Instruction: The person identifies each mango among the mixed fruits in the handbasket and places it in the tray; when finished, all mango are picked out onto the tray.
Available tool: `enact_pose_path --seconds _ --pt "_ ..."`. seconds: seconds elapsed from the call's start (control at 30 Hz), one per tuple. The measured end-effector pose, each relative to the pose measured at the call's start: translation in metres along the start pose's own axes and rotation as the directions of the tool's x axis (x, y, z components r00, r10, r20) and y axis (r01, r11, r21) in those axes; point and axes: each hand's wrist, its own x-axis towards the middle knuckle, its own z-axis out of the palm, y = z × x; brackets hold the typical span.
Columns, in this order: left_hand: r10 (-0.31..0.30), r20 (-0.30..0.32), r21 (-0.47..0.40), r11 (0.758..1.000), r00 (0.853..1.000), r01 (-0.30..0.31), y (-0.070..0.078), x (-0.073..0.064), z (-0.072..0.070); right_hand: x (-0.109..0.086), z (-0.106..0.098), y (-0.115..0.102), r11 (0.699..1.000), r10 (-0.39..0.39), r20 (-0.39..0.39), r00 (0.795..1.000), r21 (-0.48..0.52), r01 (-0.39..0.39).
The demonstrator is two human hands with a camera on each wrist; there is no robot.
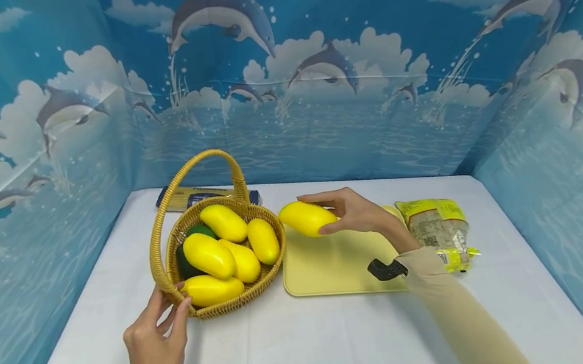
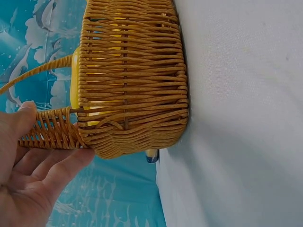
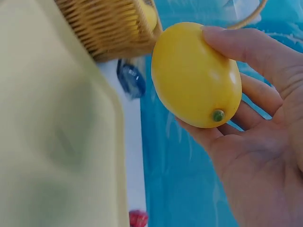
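Note:
My right hand point(image 1: 353, 214) grips a yellow mango point(image 1: 304, 218) between thumb and fingers, above the left part of a pale yellow tray point(image 1: 331, 275). A green stem end shows on this mango in the right wrist view. To its left stands a wicker basket point(image 1: 246, 298) with several yellow mangoes point(image 1: 209, 255) and something dark green point(image 1: 188, 268) partly hidden under them. With thumb and fingers, my left hand point(image 1: 154, 341) holds the base of the basket's arched handle point(image 1: 156, 255) at the near left side; the left wrist view shows the thumb on the wicker point(image 2: 52, 127).
Behind the basket lies a long packet point(image 1: 210, 194) that looks like spaghetti, partly hidden. A clear and yellow-green bag point(image 1: 438, 227) sits at the tray's right. Dolphin-printed curtains point(image 1: 284, 127) enclose the white table point(image 1: 270, 357) at back and sides.

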Motion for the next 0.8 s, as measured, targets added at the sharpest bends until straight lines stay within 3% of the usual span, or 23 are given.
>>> enact_pose_path --seconds 0.37,0.8 --pt "0.003 0.002 -0.014 1.0 1.0 -0.003 0.0 0.0 0.001 -0.023 -0.018 0.025 0.997 0.072 -0.019 0.997 0.016 -0.071" --pt "0.014 -0.003 0.003 1.0 1.0 -0.014 -0.001 0.0 0.0 -0.014 -0.019 0.06 0.993 0.122 0.004 0.993 -0.006 -0.122"
